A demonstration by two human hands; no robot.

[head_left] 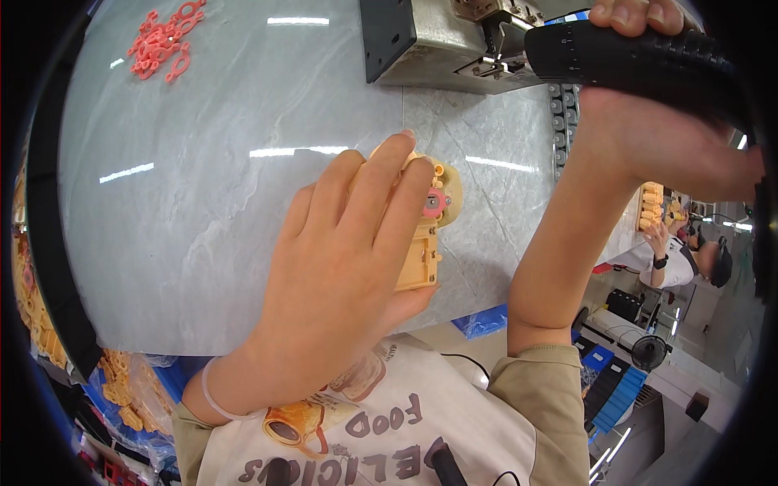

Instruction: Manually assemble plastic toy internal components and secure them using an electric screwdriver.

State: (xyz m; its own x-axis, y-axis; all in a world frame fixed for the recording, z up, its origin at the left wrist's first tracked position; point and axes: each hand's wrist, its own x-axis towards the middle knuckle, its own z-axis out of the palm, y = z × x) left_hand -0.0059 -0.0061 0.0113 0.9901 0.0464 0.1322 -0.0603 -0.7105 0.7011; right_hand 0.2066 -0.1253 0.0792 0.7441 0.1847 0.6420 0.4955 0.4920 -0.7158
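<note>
My left hand [340,259] lies over a yellow plastic part [423,243] on the grey marble-look table [203,202], fingers wrapped across its top. A small pink round piece [436,202] sits on the part just past my fingertips. My right hand [648,121] is raised at the upper right, gripping the black ribbed handle of a power tool [632,53]. The tool's front end points left at a grey metal fixture [442,40] at the table's far edge.
A heap of pink plastic rings [164,40] lies at the far left of the table. Yellow parts in clear bags [121,389] sit below the table's left edge. Another person [681,255] works at a bench far right, near a small fan [648,350] and blue trays [617,397].
</note>
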